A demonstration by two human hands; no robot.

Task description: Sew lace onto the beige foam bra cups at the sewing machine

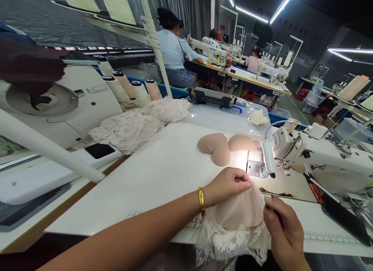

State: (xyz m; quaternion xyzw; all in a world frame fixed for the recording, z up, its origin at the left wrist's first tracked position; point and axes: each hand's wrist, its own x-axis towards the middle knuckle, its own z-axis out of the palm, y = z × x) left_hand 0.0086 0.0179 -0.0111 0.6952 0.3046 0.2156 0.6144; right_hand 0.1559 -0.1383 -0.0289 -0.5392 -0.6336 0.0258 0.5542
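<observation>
Lace-trimmed bra cup (pixel 240 211) stretches between two hands, the left hand (pixel 229 184) pinching its top edge, the right hand (pixel 284 226) clamped on its side.

The left forearm (pixel 140 222) reaches slantwise from the person's left, bare and fairly straight, with its elbow out of sight. At the end of it the wrist (pixel 208 199) is nearly in line with the arm, and the left hand (pixel 225 187) is turned back upward, thumb and forefinger drawn together at the tips in a fine pinch, a small gap behind them. The right hand (pixel 284 228) sits lower and closer to the body, fingers curled inward, thumb bent toward the left hand. I see little of the right arm beyond the wrist. The two hands are near each other, not touching.
</observation>
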